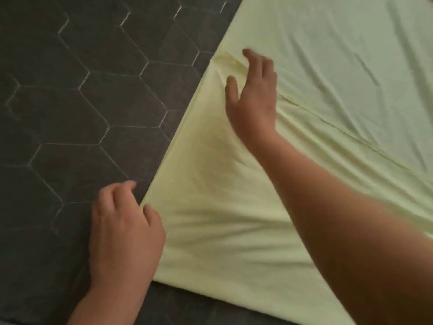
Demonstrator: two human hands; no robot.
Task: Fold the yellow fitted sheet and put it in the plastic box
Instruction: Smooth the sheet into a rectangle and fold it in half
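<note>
Item 1, nearest: my left hand [124, 233], low and left of centre, back upward. The fingers [123, 191] are curled, their tips on the dark quilted surface [70, 102]. The thumb [151, 214] lies on the near corner of the sheet [234, 231]. The cloth's point runs in between thumb and fingers. Whether they clamp it I cannot tell, as the hand hides the contact and the picture is blurred there.

Item 2: the sheet, pale yellow, spread flat on the surface. It fills the right side from the near edge to the far edge. Its left edge climbs slantwise from my left thumb toward the top. Its near edge runs off to the lower right. Soft creases fan out across the cloth from beside my left hand.

Item 3: my right forearm [339, 207], bare, crossing over the sheet from the lower right.

Item 4: my right hand [254, 104], farther off, over the sheet just inside its left edge. The fingers are straight and spread apart and hold nothing. The hand is blurred, so I cannot tell how firmly the palm rests on the cloth.

Item 5: a puckered gather [230, 61] in the sheet at that left edge, just beside my right fingertips.

Item 6: a long crease [351, 134] running from by my right wrist toward the right.

Item 7, farthest and left: the dark surface, grey, stitched in pale hexagons.
</note>
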